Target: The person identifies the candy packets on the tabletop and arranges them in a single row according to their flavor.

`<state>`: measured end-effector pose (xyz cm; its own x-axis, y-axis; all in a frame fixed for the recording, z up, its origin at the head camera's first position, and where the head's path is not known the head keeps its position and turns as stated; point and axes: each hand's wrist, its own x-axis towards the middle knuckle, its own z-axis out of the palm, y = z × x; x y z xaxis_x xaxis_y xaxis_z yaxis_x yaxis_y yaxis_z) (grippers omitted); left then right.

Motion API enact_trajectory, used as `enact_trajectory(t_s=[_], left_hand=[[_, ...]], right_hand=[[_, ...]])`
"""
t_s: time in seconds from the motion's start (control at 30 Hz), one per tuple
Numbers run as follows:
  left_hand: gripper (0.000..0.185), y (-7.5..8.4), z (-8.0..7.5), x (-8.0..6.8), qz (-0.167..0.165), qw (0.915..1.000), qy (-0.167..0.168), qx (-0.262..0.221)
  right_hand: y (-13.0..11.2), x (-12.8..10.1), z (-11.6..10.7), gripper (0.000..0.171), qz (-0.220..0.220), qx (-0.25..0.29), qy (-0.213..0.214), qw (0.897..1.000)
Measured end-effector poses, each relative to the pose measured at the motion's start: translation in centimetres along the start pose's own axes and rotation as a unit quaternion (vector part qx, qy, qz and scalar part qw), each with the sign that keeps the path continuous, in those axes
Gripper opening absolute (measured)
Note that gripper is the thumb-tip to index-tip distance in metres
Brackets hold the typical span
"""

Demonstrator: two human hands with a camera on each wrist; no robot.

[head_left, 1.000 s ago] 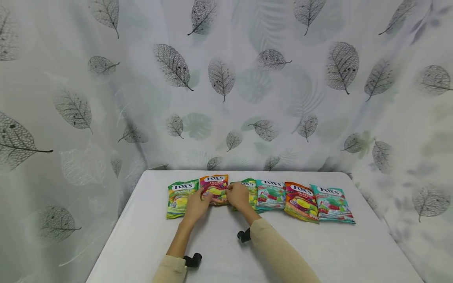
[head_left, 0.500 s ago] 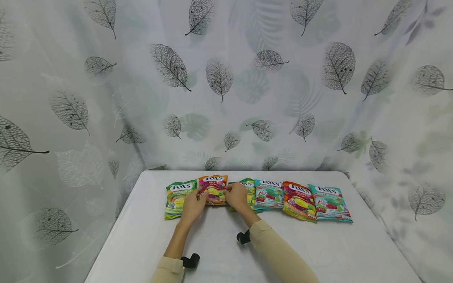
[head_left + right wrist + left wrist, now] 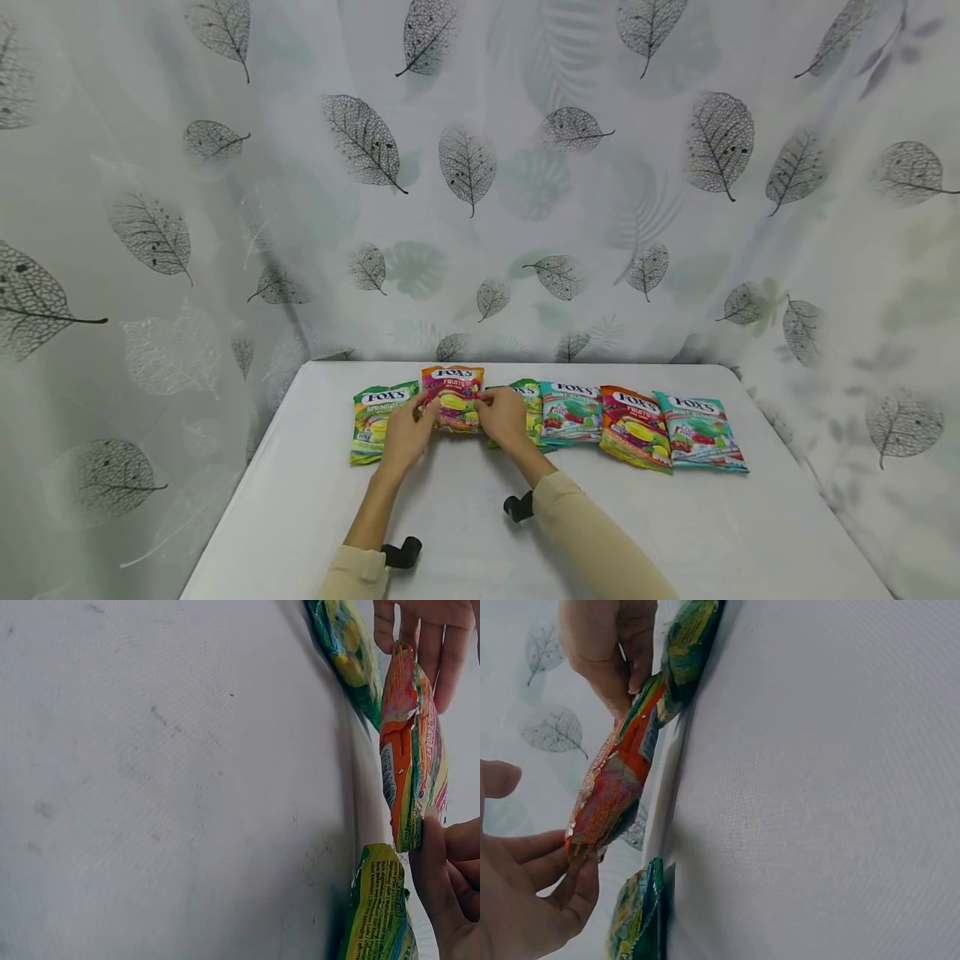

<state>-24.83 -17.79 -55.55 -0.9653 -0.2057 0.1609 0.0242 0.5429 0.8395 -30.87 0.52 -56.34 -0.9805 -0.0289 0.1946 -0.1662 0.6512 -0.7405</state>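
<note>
In the head view, an orange and magenta Fox's Fruits candy bag stands tipped up between both hands. My left hand holds its left edge; in the left wrist view the fingers meet the bag's end while the thumb stands apart. My right hand pinches the opposite edge between thumb and fingers. Seen from the right wrist, the bag is raised off the tabletop. A green Spring Tea candy bag lies just left of it, and another green bag is partly hidden behind my right hand.
Farther right along the row lie a teal mint candy bag, another orange Fruits bag and a second teal bag. The white table ends at a leaf-printed curtain close behind the bags.
The orange Fruits bag between the hands has risen slightly and tipped more upright. Both hands keep to its edges, and the other bags stay in place.
</note>
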Motion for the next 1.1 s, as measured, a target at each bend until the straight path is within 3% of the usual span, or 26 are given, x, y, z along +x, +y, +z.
enact_trajectory(t_s=[0.27, 0.5, 0.7, 1.1], left_hand=[[0.054, -0.4, -0.1, 0.1, 0.000, 0.9998, 0.018, -0.013], [0.053, 0.1, -0.8, -0.6, 0.006, 0.9995, 0.027, -0.012], [0.049, 0.3, -1.6, -1.0, 0.003, 0.9990, 0.036, -0.025], [0.046, -0.2, -2.2, -2.0, 0.006, 0.9980, 0.044, -0.044]], right_hand=[[-0.7, -0.3, -0.1, 0.019, 0.001, 0.011, 0.006, 1.000], [-1.1, -0.9, 0.0, 0.021, 0.010, 0.026, 0.018, 0.999], [-1.8, -1.6, 0.1, 0.018, -0.009, 0.033, 0.040, 0.999], [-2.6, -2.9, 0.2, 0.016, -0.011, 0.046, 0.058, 0.997]])
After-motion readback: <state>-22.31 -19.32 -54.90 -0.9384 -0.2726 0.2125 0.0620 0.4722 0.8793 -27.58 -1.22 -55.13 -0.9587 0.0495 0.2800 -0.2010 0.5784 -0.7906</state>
